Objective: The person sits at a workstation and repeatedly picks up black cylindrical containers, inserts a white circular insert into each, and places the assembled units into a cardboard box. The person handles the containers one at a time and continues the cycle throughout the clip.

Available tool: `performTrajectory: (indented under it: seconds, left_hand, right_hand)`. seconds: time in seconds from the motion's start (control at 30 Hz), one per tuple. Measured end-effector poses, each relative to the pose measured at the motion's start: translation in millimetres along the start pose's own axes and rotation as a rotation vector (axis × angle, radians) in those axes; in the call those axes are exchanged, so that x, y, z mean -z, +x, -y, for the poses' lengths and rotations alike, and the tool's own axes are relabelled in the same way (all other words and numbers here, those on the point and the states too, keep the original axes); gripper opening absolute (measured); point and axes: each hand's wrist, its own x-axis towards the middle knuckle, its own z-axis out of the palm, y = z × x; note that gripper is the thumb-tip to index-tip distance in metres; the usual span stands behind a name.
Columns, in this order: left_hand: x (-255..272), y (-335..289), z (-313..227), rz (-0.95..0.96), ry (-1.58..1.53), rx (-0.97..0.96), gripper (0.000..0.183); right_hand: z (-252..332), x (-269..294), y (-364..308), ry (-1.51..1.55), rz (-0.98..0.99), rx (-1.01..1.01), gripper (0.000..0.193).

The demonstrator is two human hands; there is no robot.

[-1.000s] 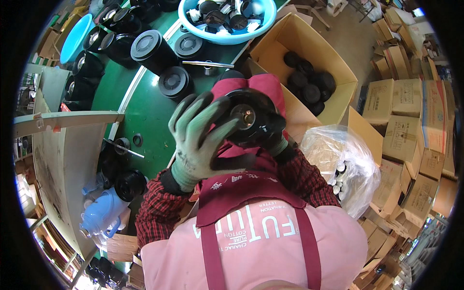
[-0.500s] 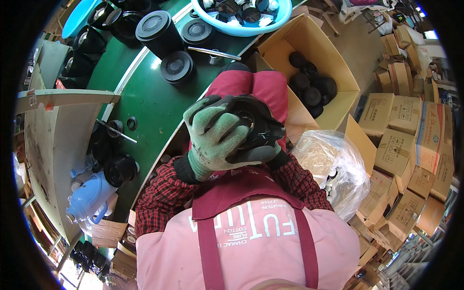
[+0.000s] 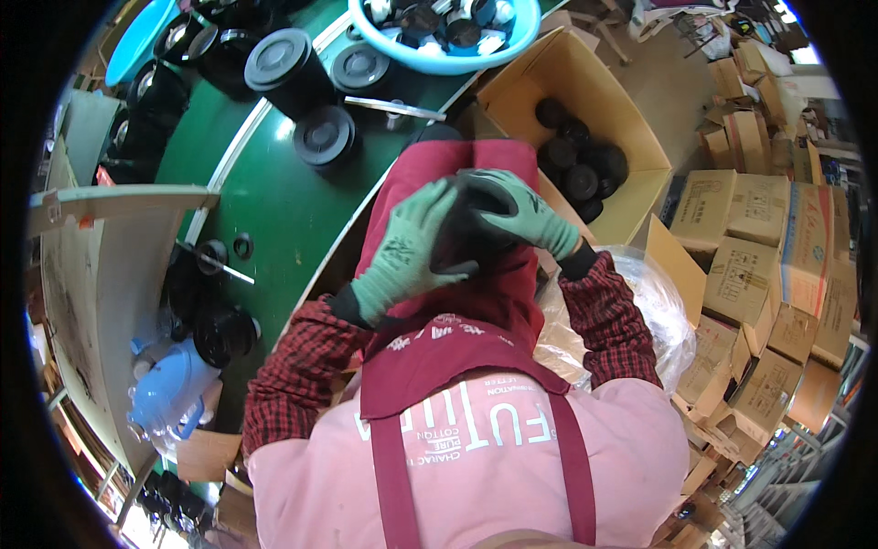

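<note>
Above my lap I hold a dark, rounded black plastic part (image 3: 466, 227) between both gloved hands. My left hand (image 3: 405, 245), in a grey-green glove, wraps its left side, the thumb along the near edge. On the far right side of the part lies my right hand (image 3: 530, 215), its fingers bent over the top. The part's underside and exact kind are hidden by the gloves. Nearest on the green table (image 3: 274, 192) are a black lidded canister (image 3: 325, 139), a taller lidded canister (image 3: 288, 69) and a metal rod (image 3: 395, 108).
A blue basin (image 3: 439, 62) of small black and white parts stands at the back. To the right, an open carton (image 3: 631, 119) holds several black round lids (image 3: 581, 181), beside a clear plastic bag (image 3: 654, 311) and stacked boxes (image 3: 750, 274). A light-blue jug (image 3: 178, 384) is at left.
My right hand, mostly hidden before, has moved out to the part's right side. The part has turned and shows a duller surface. My left hand has shifted its grip lower.
</note>
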Motion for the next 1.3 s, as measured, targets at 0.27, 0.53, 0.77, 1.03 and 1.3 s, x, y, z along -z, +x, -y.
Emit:
performTrajectory:
  seconds: [0.27,0.53,0.77,1.03,1.3]
  left_hand:
    - [-25.4,5.8,24.1,-0.004,-0.057,0.005,0.097]
    - [12.6,-5.4,42.0,0.135,-0.058,0.035,0.100]
    - [72.7,58.3,-11.4,-0.212,0.243,-0.069,0.066]
    - [24.1,84.9,-27.6,0.212,0.419,0.158,0.044]
    - [8.1,74.7,7.8,0.081,0.433,0.205,0.040]
  right_hand:
    - [-106.3,-44.1,163.2,-0.794,-0.343,-0.152,0.042]
    - [-84.3,-7.4,156.6,-1.279,0.081,0.409,0.024]
    - [-12.6,70.1,44.5,-0.096,0.203,0.056,0.046]
    - [-38.6,70.2,37.8,-0.312,0.151,0.203,0.043]
    - [-60.5,47.2,48.5,-0.372,0.039,0.244,0.038]
